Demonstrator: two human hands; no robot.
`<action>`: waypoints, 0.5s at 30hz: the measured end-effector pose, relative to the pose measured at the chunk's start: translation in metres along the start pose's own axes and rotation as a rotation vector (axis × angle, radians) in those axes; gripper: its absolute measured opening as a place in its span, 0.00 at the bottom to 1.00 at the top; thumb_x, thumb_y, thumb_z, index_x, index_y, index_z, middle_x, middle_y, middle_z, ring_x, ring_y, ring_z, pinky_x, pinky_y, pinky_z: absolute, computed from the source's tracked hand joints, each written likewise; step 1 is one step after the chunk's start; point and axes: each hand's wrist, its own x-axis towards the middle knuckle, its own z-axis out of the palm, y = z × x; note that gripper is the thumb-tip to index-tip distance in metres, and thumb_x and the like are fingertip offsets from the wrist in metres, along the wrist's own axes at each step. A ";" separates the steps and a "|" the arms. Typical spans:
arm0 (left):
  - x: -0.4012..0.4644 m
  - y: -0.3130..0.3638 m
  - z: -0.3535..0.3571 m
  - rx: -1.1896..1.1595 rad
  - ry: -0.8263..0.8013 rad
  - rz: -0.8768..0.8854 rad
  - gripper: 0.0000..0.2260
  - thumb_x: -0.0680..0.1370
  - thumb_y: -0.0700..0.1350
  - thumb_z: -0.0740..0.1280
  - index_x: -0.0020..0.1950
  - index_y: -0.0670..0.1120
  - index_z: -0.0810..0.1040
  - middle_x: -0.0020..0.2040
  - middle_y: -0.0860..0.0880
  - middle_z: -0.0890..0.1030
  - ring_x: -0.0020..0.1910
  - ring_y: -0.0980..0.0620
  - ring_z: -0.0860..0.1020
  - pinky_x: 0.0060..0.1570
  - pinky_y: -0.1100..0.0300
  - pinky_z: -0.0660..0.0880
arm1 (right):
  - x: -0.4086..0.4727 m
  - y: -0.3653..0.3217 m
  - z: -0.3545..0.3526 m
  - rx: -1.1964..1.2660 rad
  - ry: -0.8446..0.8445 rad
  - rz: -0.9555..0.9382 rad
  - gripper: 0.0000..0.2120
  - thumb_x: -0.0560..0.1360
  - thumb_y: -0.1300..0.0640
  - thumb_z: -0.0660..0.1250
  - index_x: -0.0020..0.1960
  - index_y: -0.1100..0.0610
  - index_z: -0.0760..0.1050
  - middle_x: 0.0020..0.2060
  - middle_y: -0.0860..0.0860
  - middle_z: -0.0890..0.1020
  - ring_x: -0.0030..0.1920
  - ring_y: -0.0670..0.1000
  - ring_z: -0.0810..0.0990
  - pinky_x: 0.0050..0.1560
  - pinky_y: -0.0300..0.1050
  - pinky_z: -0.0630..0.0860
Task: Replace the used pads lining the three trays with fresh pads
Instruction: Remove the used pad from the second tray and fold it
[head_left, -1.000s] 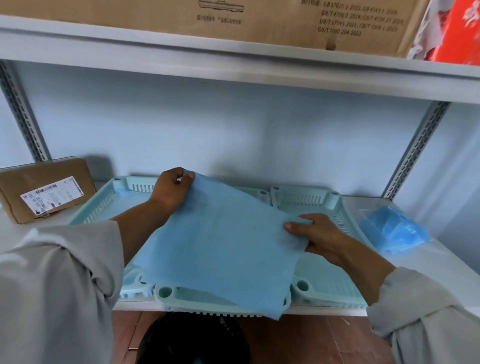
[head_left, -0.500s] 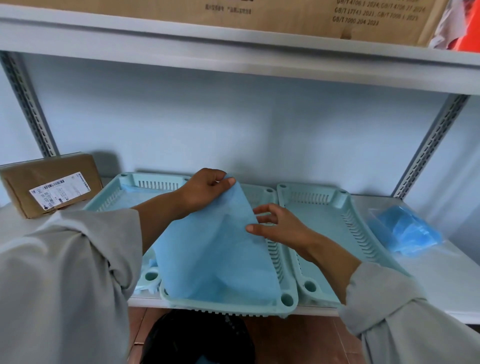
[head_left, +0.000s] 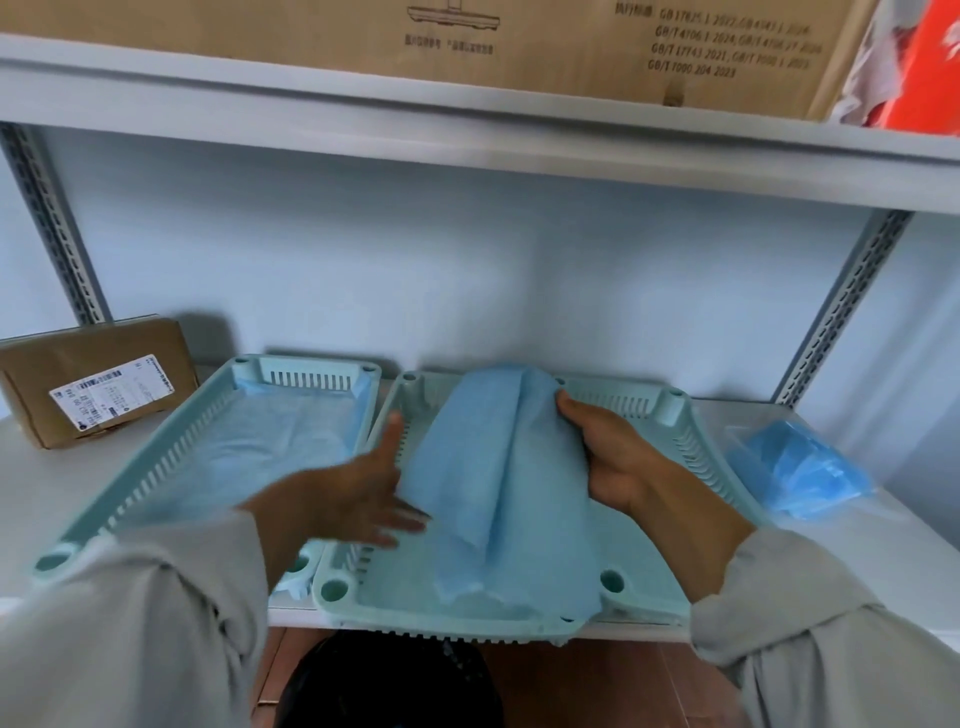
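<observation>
White shelf (head_left: 156, 467), crumpled blue pad (head_left: 498, 478) gripped by right hand (head_left: 618, 462), left hand (head_left: 358, 493) fingers spread.

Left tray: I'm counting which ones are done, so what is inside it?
A pale blue pad lies flat on the floor of the left tray, its edges riding up the far wall. The near end is hidden behind the left sleeve.

The pad (head_left: 498, 483) looks like soft matt blue cloth-like paper, the trays (head_left: 156, 467) smooth pale-green plastic, the box (head_left: 98, 379) matt brown cardboard, the shelf (head_left: 857, 551) smooth white.
</observation>
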 end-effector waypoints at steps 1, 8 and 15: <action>0.003 -0.012 0.009 0.012 -0.096 -0.051 0.51 0.66 0.76 0.37 0.73 0.40 0.63 0.64 0.43 0.76 0.58 0.46 0.77 0.58 0.51 0.72 | 0.001 0.001 -0.001 0.021 0.032 0.013 0.12 0.81 0.55 0.59 0.54 0.61 0.76 0.45 0.55 0.82 0.43 0.52 0.81 0.45 0.46 0.78; 0.015 -0.004 0.034 -0.166 -0.004 0.117 0.50 0.62 0.78 0.48 0.74 0.45 0.62 0.70 0.48 0.71 0.70 0.49 0.69 0.70 0.50 0.65 | 0.008 0.007 -0.015 0.103 0.296 0.135 0.17 0.81 0.57 0.59 0.67 0.62 0.70 0.59 0.59 0.79 0.42 0.57 0.79 0.35 0.52 0.74; 0.011 -0.009 0.035 -0.052 -0.066 0.164 0.41 0.55 0.66 0.72 0.64 0.51 0.72 0.70 0.50 0.72 0.69 0.50 0.69 0.74 0.48 0.59 | 0.003 0.001 -0.005 0.058 0.192 0.183 0.11 0.81 0.58 0.59 0.57 0.63 0.73 0.42 0.58 0.79 0.39 0.56 0.78 0.36 0.51 0.73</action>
